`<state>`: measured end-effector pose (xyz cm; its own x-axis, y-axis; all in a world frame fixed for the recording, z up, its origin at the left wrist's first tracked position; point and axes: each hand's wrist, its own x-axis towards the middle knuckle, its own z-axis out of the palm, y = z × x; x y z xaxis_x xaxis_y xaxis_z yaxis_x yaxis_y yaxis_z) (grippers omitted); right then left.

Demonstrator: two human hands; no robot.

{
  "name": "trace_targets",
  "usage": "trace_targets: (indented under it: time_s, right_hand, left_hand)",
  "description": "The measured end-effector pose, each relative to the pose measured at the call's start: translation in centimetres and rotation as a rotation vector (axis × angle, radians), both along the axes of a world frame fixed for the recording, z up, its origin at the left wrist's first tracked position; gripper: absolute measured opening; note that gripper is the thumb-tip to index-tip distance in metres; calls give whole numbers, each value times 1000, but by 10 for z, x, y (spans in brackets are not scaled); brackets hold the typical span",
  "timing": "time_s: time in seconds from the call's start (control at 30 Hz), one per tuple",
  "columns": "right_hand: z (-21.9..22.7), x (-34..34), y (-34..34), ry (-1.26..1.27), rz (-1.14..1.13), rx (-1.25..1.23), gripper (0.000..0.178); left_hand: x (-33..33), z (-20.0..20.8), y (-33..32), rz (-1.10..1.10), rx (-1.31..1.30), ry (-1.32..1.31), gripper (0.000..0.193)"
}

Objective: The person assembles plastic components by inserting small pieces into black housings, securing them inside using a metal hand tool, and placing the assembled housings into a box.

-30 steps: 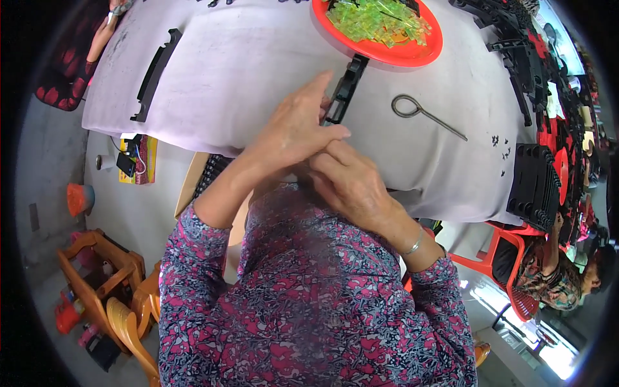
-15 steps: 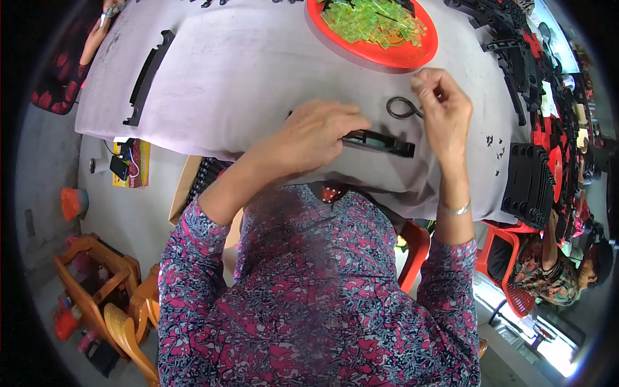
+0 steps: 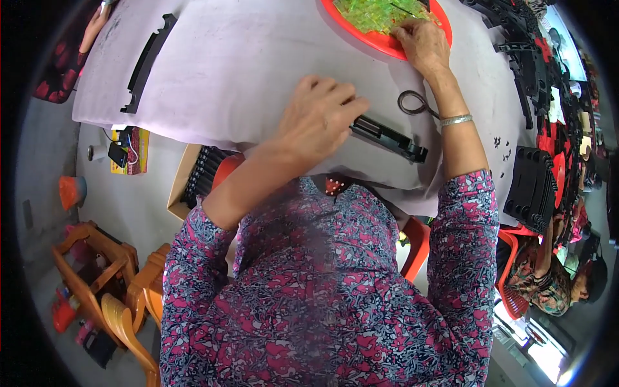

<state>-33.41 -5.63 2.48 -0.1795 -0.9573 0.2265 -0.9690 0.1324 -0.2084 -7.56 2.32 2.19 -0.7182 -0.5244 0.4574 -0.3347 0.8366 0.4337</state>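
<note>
My left hand (image 3: 317, 122) curls over the left part of a long black plastic bar (image 3: 390, 140), hiding that end; the bar's right half shows its hollow, slotted top. At the far right, my right hand (image 3: 427, 46) reaches over the near rim of a red plate (image 3: 380, 44). Its fingers are bent together at the edge of a heap of clear yellow-green plastic pieces (image 3: 371, 14); what they pinch, if anything, is hidden. Beside my right wrist lies a black ring-shaped handle (image 3: 411, 101), partly covered by the arm.
Another black bar (image 3: 149, 64) lies at the table's left. Small black bits (image 3: 501, 149) are scattered right of my forearm, near stacked black parts (image 3: 530, 188). More black parts (image 3: 521, 74) crowd the right edge. A co-worker's hand (image 3: 95, 29) is at the far left.
My right hand has moved away from me, from beside the ring handle to the plate. The black bar's right end has tilted toward me, and my left hand's fingers have lifted and shifted slightly.
</note>
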Motion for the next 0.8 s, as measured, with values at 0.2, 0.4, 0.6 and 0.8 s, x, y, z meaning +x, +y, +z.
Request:
trace_targets:
  time_s: [0.2,0.4,0.6,0.8]
  right_hand:
    - [-4,-12,-8,-257,-33,127,22]
    - [25,-18,35,-472,141,-73,13]
    - [57,24,148,-767,357,187,15]
    - [48,50,183,-583,346,183,18]
  left_hand:
    - [2,-6,4,-50,65,-1,34]
    - [3,-7,9,-80,156,18,30]
    - [3,-2,6,-105,214,-47,27]
    - [1,2,5,-137,227,-28,29]
